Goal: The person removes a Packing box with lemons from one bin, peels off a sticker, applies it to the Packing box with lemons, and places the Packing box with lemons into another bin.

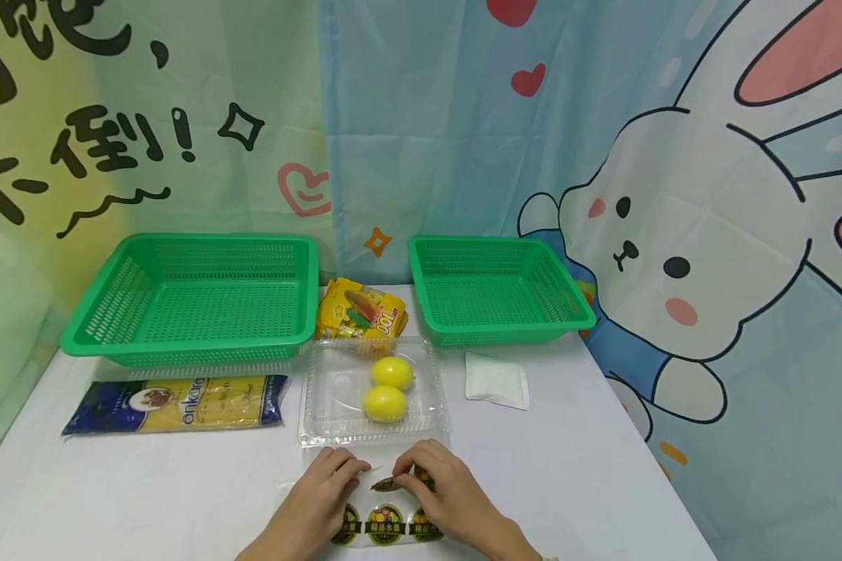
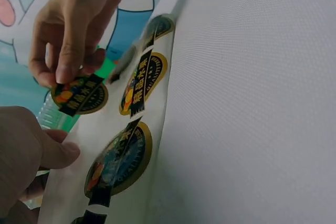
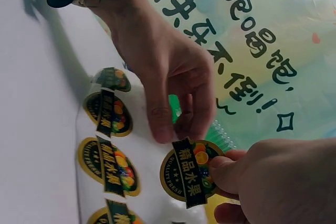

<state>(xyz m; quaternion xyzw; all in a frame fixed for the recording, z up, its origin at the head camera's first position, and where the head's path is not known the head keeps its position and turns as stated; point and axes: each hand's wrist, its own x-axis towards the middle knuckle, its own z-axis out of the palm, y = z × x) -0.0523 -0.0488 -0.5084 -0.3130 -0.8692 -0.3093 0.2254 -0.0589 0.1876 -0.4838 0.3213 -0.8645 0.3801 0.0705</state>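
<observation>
My right hand (image 1: pixel 456 495) pinches one round black-and-gold fruit sticker (image 3: pixel 191 174) between thumb and fingers, lifted off its sheet. In the left wrist view, that hand (image 2: pixel 76 30) holds the sticker (image 2: pixel 81 95) by its edge. My left hand (image 1: pixel 319 499) grips the edge of the white sticker sheet (image 2: pixel 68 182), its thumb lying on top. Along the sheet runs a row of similar stickers (image 1: pixel 384 523). Just beyond the hands stands a clear plastic box (image 1: pixel 337 389) with two lemons (image 1: pixel 385 403) inside.
Two green baskets, a larger left one (image 1: pixel 189 354) and a smaller right one (image 1: pixel 505 336), stand at the back. Between them lies a yellow snack packet (image 1: pixel 361 309). A pasta bag (image 1: pixel 175 405) lies at left, a white sachet (image 1: pixel 496 381) right of the box.
</observation>
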